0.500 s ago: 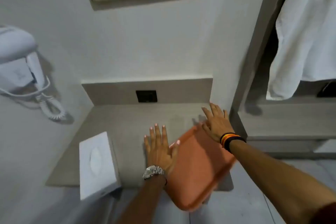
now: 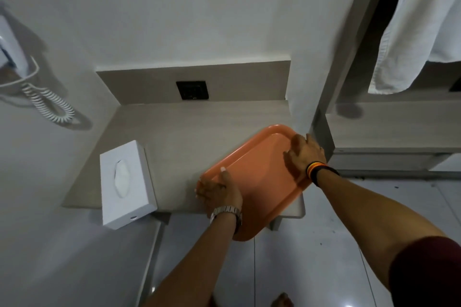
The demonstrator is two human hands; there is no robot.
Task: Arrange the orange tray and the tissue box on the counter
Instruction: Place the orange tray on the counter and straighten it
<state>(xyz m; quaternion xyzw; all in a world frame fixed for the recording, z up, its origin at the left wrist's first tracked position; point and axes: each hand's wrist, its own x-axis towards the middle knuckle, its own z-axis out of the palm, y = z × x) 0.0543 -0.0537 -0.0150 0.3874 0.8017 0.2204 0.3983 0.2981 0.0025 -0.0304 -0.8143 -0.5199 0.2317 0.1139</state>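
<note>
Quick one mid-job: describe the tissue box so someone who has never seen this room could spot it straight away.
Find the beige counter set in the wall niche, below the black socket. At its front left edge stands the tissue box, slightly overhanging. It is white and rectangular with an oval slot showing a tissue, unlike the flat orange tray to its right, held by both hands.

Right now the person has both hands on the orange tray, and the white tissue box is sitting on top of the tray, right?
Not quite. Both the left hand and right hand are on the orange tray, but the head view shows the white tissue box on the counter, left of the tray and apart from it.
</note>
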